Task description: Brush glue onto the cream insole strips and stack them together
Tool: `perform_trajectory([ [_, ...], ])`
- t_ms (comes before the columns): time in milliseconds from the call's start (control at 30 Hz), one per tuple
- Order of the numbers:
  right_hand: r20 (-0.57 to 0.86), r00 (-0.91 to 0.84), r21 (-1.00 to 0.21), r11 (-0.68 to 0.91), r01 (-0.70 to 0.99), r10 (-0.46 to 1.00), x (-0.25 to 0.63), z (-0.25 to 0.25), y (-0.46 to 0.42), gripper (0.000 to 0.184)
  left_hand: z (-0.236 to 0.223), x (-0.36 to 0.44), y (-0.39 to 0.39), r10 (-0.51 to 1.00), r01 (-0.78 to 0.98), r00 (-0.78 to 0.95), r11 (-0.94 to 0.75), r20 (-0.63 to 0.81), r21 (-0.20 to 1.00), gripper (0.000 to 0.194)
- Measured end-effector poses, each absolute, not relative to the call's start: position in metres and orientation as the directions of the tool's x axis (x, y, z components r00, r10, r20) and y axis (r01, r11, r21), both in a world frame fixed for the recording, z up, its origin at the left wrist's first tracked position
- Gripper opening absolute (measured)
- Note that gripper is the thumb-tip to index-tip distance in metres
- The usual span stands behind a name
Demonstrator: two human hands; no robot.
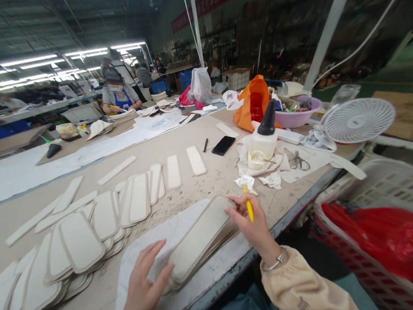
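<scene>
A stack of long cream rounded pads (200,236) lies on a white sheet (168,230) at the table's near edge. My left hand (144,287) rests at the stack's near end, thumb against it and fingers spread. My right hand (252,225) touches the stack's far end with its fingertips while gripping a yellow brush handle (249,209). A white glue bottle with a black nozzle (264,139) stands on crumpled cloth beyond.
Several cream pads (110,213) lie overlapped in rows to the left. Scissors (297,160), a black phone (223,145), a pen, a white fan (357,120), an orange bag and a pink basin sit further back. A white basket with a red bag (380,234) stands right. A person works at far left.
</scene>
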State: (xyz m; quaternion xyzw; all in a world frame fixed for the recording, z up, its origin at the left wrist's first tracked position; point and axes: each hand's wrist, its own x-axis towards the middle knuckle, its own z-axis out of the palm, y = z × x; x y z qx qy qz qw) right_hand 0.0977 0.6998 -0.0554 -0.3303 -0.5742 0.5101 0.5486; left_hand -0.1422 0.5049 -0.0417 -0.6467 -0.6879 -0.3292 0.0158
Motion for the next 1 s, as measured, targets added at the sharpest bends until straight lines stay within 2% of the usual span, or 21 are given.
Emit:
perform_trajectory([
  [67, 0.281, -0.178, -0.926, 0.218, -0.308, 0.943, 0.098, -0.045, 0.698, 0.036, -0.03, -0.143, 0.523, 0.926, 0.839, -0.198, -0.01, 0.323, 0.544, 0.043],
  [133, 0.276, -0.171, -0.909, 0.199, -0.367, 0.946, 0.1, -0.036, 0.695, 0.039, -0.019, -0.14, 0.543, 0.966, 0.763, -0.159, -0.01, 0.203, 0.646, 0.044],
  [267, 0.281, -0.156, -0.907, 0.21, -0.364, 0.947, 0.11, -0.024, 0.692, 0.04, -0.007, -0.124, 0.569, 0.994, 0.671, -0.096, 0.031, 0.046, 0.741, 0.025],
  [367, 0.269, -0.137, -0.91, 0.205, -0.361, 0.953, 0.117, -0.022, 0.694, 0.041, -0.005, -0.11, 0.569, 0.992, 0.579, -0.109, 0.117, -0.065, 0.807, 0.026],
  [467, 0.235, -0.11, -0.907, 0.177, -0.382, 0.966, 0.123, -0.02, 0.699, 0.044, -0.007, -0.093, 0.558, 0.976, 0.378, -0.134, 0.213, -0.174, 0.901, 0.026],
  [533, 0.212, -0.114, -0.899, 0.148, -0.413, 0.971, 0.126, -0.018, 0.702, 0.046, -0.009, -0.077, 0.549, 0.952, 0.143, -0.169, 0.279, -0.254, 0.95, 0.026],
  [633, 0.179, -0.14, -0.878, 0.094, -0.47, 0.974, 0.13, -0.015, 0.704, 0.049, -0.01, -0.047, 0.538, 0.896, -0.248, -0.165, 0.366, -0.412, 0.897, 0.027],
  [700, 0.174, -0.165, -0.86, 0.068, -0.507, 0.971, 0.133, -0.015, 0.704, 0.049, -0.013, -0.027, 0.532, 0.874, -0.388, -0.098, 0.407, -0.475, 0.827, 0.033],
  [800, 0.194, -0.174, -0.843, 0.073, -0.533, 0.966, 0.138, -0.019, 0.704, 0.045, -0.027, -0.006, 0.525, 0.865, -0.425, -0.032, 0.442, -0.501, 0.79, 0.041],
  [1000, 0.199, -0.134, -0.854, 0.104, -0.51, 0.971, 0.147, -0.025, 0.703, 0.042, -0.056, 0.015, 0.521, 0.834, -0.381, -0.051, 0.492, -0.549, 0.783, 0.046],
])
